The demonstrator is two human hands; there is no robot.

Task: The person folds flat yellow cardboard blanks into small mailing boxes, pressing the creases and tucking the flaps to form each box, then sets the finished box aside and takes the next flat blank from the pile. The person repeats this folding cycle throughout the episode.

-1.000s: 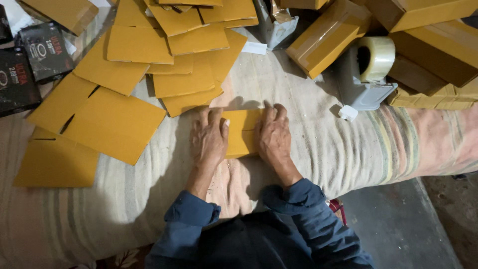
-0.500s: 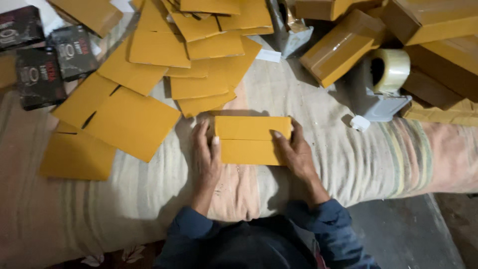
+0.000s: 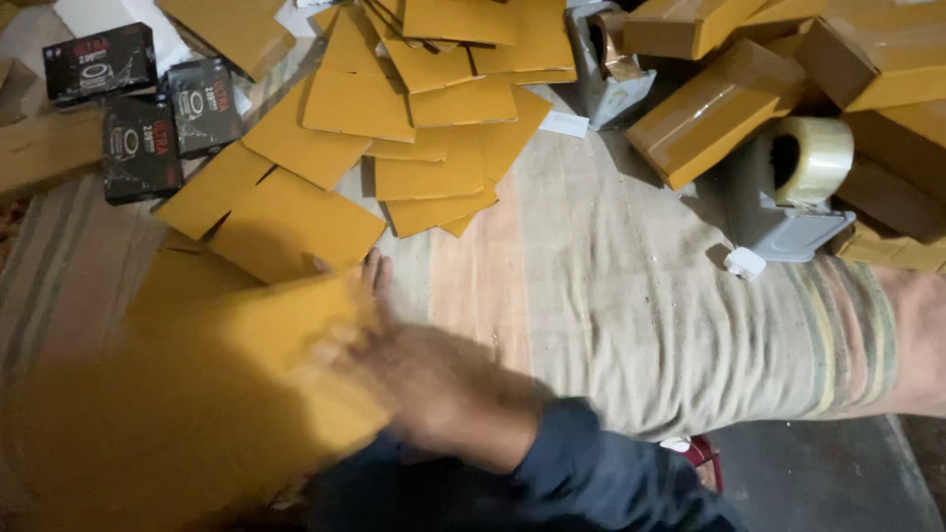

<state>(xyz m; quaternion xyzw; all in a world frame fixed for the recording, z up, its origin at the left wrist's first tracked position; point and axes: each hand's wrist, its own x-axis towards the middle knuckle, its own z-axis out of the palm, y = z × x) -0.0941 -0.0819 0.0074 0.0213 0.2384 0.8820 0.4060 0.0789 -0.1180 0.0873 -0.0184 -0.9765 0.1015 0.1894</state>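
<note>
Your right hand (image 3: 434, 394), blurred mid-swing, presses against a yellow cardboard flat (image 3: 197, 394) at its left; whether it grips, you cannot tell. Left hand unseen. Keep the flat level, clear of the loose flats (image 3: 414, 128) beyond your fingertips.

Your right hand (image 3: 434, 389) and the yellow cardboard piece (image 3: 197, 394) it meets are smeared by motion blur, so you can't tell the grip. Your left hand is hidden behind that piece. 1 brown box (image 3: 887, 49) is cut off by the right edge.
</note>
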